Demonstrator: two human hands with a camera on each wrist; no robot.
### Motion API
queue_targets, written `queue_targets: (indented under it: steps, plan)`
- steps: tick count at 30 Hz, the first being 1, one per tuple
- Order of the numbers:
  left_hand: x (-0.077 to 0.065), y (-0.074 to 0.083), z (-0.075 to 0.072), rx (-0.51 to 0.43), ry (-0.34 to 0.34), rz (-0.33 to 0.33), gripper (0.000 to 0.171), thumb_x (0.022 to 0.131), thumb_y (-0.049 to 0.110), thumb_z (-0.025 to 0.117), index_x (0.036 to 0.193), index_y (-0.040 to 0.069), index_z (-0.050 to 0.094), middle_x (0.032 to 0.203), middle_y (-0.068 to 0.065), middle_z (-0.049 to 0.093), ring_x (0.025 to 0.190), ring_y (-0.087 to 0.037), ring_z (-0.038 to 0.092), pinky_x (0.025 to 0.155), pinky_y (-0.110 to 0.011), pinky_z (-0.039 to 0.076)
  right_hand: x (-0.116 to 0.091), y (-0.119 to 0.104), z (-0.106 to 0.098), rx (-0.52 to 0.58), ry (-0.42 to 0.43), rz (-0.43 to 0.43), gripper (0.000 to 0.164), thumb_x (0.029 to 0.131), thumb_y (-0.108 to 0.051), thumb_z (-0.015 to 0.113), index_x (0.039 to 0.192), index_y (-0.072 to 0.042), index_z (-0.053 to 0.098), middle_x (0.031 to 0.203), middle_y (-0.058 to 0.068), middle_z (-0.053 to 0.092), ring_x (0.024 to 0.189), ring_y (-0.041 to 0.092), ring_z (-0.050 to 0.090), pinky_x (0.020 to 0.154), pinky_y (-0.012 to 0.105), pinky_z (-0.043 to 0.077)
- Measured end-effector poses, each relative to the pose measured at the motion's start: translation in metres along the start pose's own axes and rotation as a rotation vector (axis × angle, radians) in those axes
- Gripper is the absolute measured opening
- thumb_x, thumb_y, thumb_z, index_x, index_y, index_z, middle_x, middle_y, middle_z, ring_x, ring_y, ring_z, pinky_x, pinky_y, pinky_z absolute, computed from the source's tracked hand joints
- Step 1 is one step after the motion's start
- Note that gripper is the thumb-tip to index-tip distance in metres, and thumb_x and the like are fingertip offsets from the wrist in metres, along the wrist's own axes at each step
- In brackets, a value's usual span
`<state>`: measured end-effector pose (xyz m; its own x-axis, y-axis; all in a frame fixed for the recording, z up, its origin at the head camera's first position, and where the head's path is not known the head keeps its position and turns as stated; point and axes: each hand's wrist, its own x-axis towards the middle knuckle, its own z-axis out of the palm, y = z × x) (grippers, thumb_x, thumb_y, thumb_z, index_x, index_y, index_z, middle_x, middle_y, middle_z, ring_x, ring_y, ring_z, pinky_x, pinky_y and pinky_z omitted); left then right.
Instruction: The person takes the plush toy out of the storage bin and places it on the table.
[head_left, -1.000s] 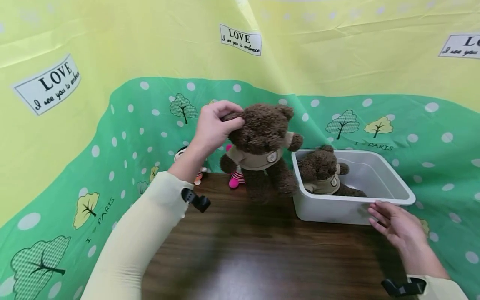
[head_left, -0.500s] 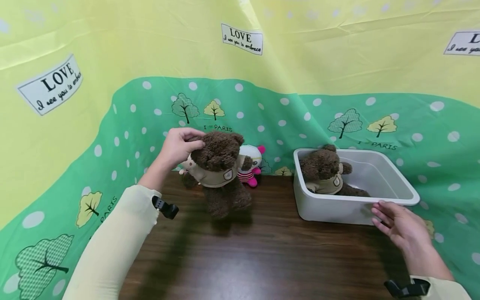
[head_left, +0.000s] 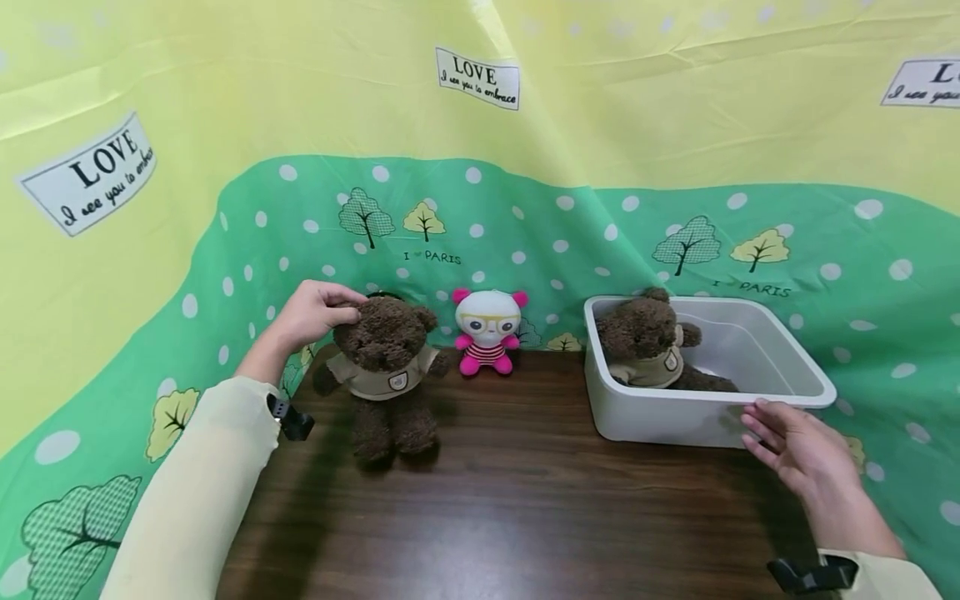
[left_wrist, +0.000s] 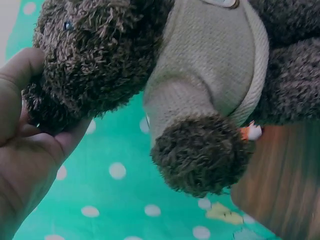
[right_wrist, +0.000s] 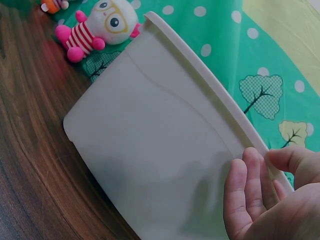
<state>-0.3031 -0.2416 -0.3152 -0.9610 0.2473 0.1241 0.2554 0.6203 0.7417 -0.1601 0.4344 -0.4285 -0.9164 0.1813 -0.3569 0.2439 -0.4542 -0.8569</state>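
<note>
A brown teddy bear in a beige shirt stands upright at the left of the dark wooden table. My left hand pinches its ear between thumb and fingers, as the left wrist view also shows. To the right is a light grey plastic bin with a second, similar teddy bear leaning inside its left end. My right hand holds the bin's rim at its near right corner, thumb at the top edge and fingers against the outer wall in the right wrist view.
A small pink and white plush toy with yellow glasses sits at the back of the table. Another small doll is partly visible in the right wrist view. A green and yellow printed cloth hangs behind and at the sides.
My left hand has carried the teddy bear left and down, from beside the bin to the table's left side. This uncovers the pink plush toy. My right hand stays at the bin.
</note>
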Motion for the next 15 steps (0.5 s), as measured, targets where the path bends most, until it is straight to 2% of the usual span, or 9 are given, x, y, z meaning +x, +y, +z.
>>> queue_targets:
  steps: [3, 5, 11, 15]
  plan:
    - [-0.004, -0.010, -0.006, 0.009, -0.023, -0.005, 0.028, 0.094, 0.008, 0.069, 0.120, 0.002, 0.076, 0.113, -0.018, 0.076, 0.085, -0.010, 0.065, 0.071, -0.028, 0.054, 0.000, 0.000, 0.001, -0.002, -0.001, 0.000, 0.014, 0.099, -0.021, 0.070, 0.087, -0.020, 0.077, 0.085, -0.003, 0.078, 0.078, 0.012, 0.076, 0.065, 0.037, 0.063]
    - [-0.007, -0.016, -0.008, 0.011, -0.045, -0.013, 0.027, 0.095, 0.007, 0.068, 0.120, 0.001, 0.076, 0.116, -0.019, 0.075, 0.082, -0.009, 0.063, 0.069, -0.028, 0.052, 0.000, 0.000, 0.001, 0.000, -0.006, -0.007, 0.015, 0.100, -0.020, 0.069, 0.087, -0.019, 0.077, 0.084, -0.003, 0.078, 0.077, 0.012, 0.076, 0.065, 0.036, 0.063]
    - [-0.010, -0.038, -0.008, 0.044, -0.100, -0.013, 0.027, 0.096, 0.003, 0.066, 0.122, 0.001, 0.075, 0.127, -0.022, 0.070, 0.094, -0.009, 0.066, 0.074, -0.028, 0.054, 0.000, 0.001, 0.001, 0.012, -0.027, -0.017, 0.018, 0.102, -0.018, 0.066, 0.087, -0.018, 0.077, 0.085, -0.002, 0.078, 0.078, 0.012, 0.075, 0.065, 0.037, 0.063]
    - [-0.013, -0.049, -0.004, 0.057, -0.077, -0.032, 0.028, 0.099, 0.004, 0.063, 0.125, 0.002, 0.073, 0.131, -0.022, 0.068, 0.097, -0.017, 0.065, 0.077, -0.031, 0.053, 0.000, 0.001, 0.000, 0.015, -0.032, -0.017, 0.019, 0.102, -0.018, 0.065, 0.088, -0.018, 0.077, 0.085, -0.002, 0.078, 0.078, 0.012, 0.075, 0.065, 0.037, 0.063]
